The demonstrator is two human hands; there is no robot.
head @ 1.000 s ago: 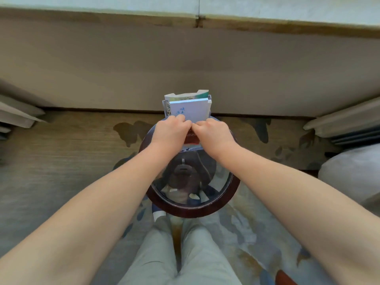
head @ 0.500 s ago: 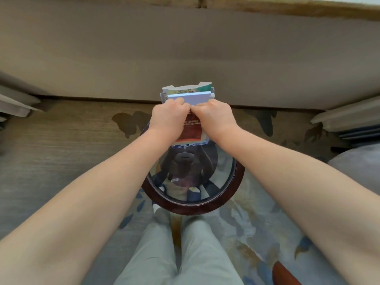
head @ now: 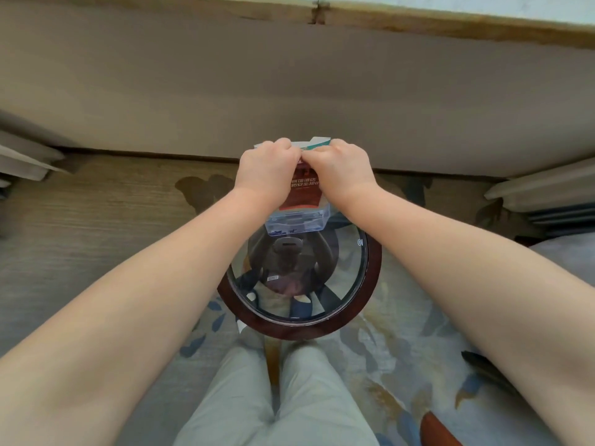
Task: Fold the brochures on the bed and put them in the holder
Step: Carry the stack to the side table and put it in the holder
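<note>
Left hand (head: 267, 170) and right hand (head: 342, 169) curl over the brochures (head: 318, 143); I see only a thin strip of their top edges. Fingertips hidden on the far side. Print on the red brochure (head: 304, 192) is too small for me to read. Holder (head: 297, 222): upper part is behind the wrists. Pale padded shape (head: 566, 257) clipped at the right edge; I can't identify it.

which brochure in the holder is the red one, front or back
The front brochure, nearest the person: its red cover with white characters shows between the wrists, in the clear holder. The brochures behind show only white and green top edges.
</note>
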